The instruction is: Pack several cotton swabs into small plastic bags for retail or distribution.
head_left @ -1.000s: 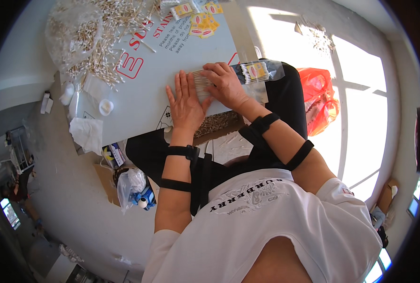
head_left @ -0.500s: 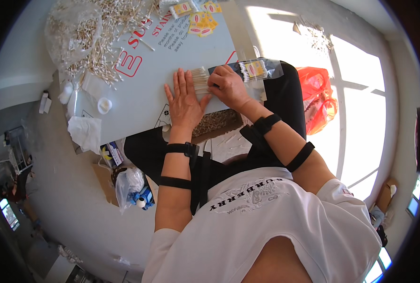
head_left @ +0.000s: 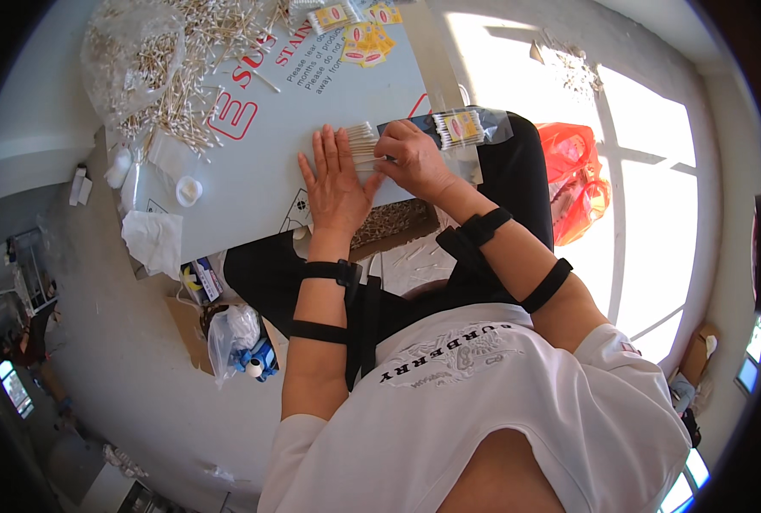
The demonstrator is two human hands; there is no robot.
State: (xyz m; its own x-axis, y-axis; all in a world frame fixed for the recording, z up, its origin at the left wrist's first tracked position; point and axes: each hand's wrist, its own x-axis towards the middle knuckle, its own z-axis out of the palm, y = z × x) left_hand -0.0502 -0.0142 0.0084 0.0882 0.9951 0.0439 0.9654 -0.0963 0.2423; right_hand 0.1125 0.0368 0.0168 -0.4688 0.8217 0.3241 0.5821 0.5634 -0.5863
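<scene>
A row of cotton swabs [head_left: 361, 137] lies side by side on the grey-white board [head_left: 269, 171]. My left hand [head_left: 336, 195] rests flat with fingers stretched out, covering the row's left end. At the row's right end my right hand [head_left: 419, 161] is closed, thumb and fingertips pinched together; whatever they hold is hidden. Just beyond its knuckles, a clear packet of cotton swabs [head_left: 460, 128] with a yellow label lies at the board's right edge, partly over a dark strip.
A large heap of loose swabs [head_left: 196, 107] with a plastic bag [head_left: 132, 64] covers the far left. Yellow cards [head_left: 367, 47] lie at the back. Below the board's near edge is a brown box of swabs [head_left: 410, 224]. A red bag [head_left: 573, 184] stands on the right.
My right hand has shifted very slightly at the row's right end, still pinched. My left hand stays flat in nearly the same place.
</scene>
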